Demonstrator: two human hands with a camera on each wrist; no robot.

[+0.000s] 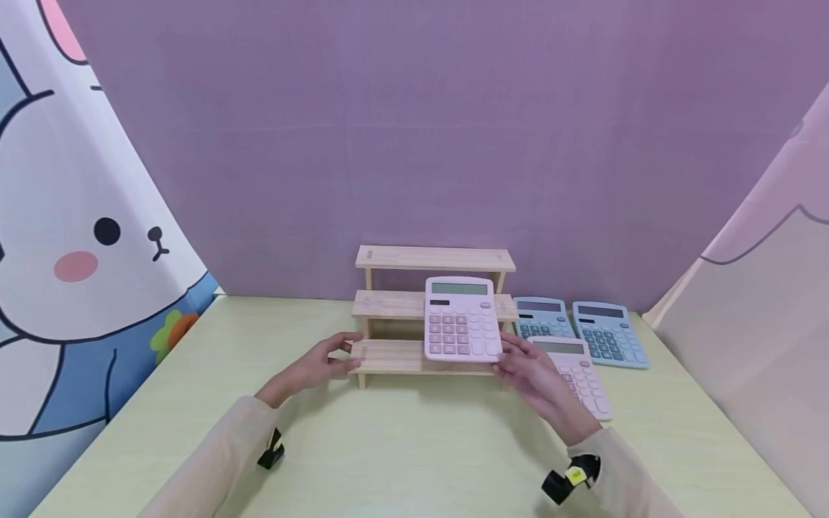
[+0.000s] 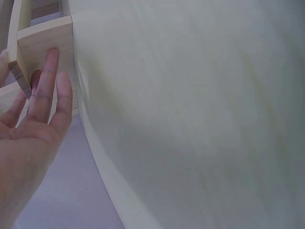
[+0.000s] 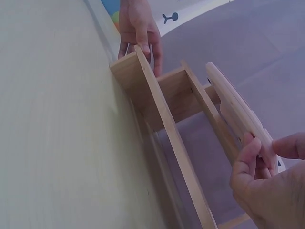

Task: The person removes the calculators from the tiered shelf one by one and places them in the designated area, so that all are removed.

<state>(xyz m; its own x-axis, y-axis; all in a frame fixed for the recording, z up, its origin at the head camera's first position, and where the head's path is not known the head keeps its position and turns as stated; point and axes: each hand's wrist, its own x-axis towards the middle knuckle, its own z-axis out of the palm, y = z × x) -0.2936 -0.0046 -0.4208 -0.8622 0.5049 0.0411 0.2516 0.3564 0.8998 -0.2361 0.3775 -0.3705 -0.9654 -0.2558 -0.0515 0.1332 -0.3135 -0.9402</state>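
A pink calculator (image 1: pixel 461 320) is tilted up with its display and keys facing me, in front of the middle and lowest steps of a three-step wooden stand (image 1: pixel 435 305). My right hand (image 1: pixel 539 378) pinches its lower right corner; in the right wrist view the calculator (image 3: pixel 240 114) appears edge-on, thumb on one side and fingers on the other. At the stand's left end, my left hand (image 1: pixel 319 365) holds the lowest step, the thumb and fingers on opposite sides of the board. The left wrist view shows several fingers (image 2: pixel 46 88) stretched under that board.
Right of the stand lie two blue calculators, one nearer the stand (image 1: pixel 542 308) and one farther right (image 1: pixel 609 334). A second pink calculator (image 1: pixel 576 370) lies before them, partly behind my right hand. A purple backdrop (image 1: pixel 440 144) rises behind the pale table (image 1: pixel 414 446).
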